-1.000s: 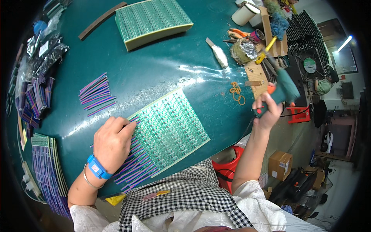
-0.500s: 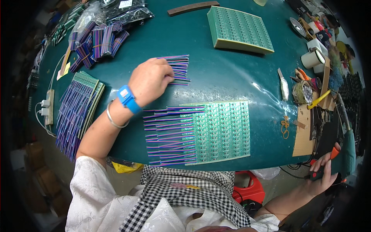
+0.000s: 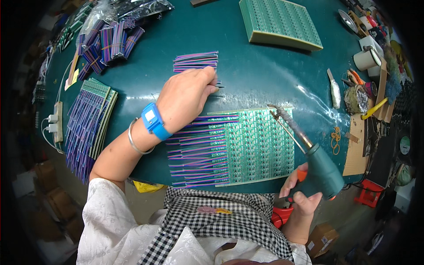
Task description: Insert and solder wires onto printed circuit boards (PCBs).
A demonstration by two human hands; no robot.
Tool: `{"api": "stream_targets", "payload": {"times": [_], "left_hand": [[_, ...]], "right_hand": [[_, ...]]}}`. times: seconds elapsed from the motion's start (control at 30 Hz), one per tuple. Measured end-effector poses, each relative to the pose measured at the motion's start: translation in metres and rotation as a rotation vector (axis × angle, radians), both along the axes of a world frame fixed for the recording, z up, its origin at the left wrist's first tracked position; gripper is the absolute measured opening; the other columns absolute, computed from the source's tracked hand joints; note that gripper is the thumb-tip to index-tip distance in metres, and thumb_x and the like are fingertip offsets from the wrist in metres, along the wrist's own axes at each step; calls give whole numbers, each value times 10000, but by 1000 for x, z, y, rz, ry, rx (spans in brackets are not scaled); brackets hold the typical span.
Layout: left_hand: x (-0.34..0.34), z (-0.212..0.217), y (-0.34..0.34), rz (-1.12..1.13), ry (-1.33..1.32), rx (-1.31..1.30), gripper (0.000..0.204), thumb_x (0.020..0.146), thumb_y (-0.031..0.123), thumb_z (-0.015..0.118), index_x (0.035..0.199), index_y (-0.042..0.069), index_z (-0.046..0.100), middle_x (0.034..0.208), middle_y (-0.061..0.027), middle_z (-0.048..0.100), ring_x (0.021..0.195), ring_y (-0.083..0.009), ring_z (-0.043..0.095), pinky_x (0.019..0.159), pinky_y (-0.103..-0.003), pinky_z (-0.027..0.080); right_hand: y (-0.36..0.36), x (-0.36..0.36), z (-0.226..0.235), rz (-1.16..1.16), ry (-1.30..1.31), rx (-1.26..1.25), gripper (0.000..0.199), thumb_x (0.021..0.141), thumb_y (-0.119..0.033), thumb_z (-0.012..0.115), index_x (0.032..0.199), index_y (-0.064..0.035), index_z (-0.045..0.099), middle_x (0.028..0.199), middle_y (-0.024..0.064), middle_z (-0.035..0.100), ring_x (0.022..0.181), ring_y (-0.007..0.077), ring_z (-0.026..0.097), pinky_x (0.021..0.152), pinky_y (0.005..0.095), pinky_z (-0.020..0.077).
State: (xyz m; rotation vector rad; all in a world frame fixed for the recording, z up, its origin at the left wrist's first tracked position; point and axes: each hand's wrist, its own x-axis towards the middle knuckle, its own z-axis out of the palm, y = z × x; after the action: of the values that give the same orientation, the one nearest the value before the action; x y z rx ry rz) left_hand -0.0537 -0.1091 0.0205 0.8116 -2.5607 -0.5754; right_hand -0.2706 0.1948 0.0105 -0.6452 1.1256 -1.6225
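In front of me a green circuit board panel (image 3: 258, 150) lies flat, with short ribbon wires (image 3: 194, 161) in blue, red and black running out from its left part. My left hand (image 3: 187, 90), wearing a blue watch and a bangle, is closed in a pinch above the panel's upper left corner. Dark wire ends (image 3: 220, 87) poke out at its fingertips. Just beyond it is a small pile of loose ribbon wires (image 3: 195, 59). My right hand (image 3: 302, 194) grips a green soldering gun (image 3: 324, 172), whose tip is over the panel's far right part.
Wired panels (image 3: 88, 123) are stacked at the left, near a power strip (image 3: 58, 119). Bundled wires (image 3: 112, 42) lie at the far left. A thick stack of bare panels (image 3: 282, 22) stands at the back. A white mug (image 3: 366, 59), a wrapped knife (image 3: 335, 92) and rubber bands (image 3: 335, 141) are at the right.
My right hand has brought the soldering gun from the far right to over the panel. My left hand has moved slightly right and nearer, off the wire pile, with a wire in its fingers.
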Motion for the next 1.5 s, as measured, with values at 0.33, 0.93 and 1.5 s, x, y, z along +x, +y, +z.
{"api": "stream_targets", "payload": {"times": [0.33, 0.93, 1.5], "left_hand": [[0, -25, 49, -276, 186, 50, 270, 742, -80, 721, 993, 20, 727, 876, -93, 644, 771, -266, 680, 666, -357, 568], [3, -34, 54, -307, 182, 43, 365, 664, -98, 709, 1020, -24, 732, 918, -119, 627, 774, -278, 631, 652, -379, 544], [4, -35, 56, -307, 138, 45, 378, 660, -73, 718, 1035, -25, 719, 932, -115, 618, 766, -278, 621, 643, -377, 532]], "right_hand": [[42, 15, -19, 79, 224, 176, 697, 816, -124, 800, 1399, 75, 477, 798, 94, 565, 649, 199, 583, 598, 334, 532], [24, 27, -10, 47, 480, 428, 133, 647, -66, 756, 741, -57, 663, 690, 47, 650, 588, 204, 614, 573, 325, 504], [18, 38, 4, -126, 155, 352, 517, 806, -157, 833, 1166, 61, 532, 767, 85, 575, 579, 194, 596, 536, 331, 539]]}}
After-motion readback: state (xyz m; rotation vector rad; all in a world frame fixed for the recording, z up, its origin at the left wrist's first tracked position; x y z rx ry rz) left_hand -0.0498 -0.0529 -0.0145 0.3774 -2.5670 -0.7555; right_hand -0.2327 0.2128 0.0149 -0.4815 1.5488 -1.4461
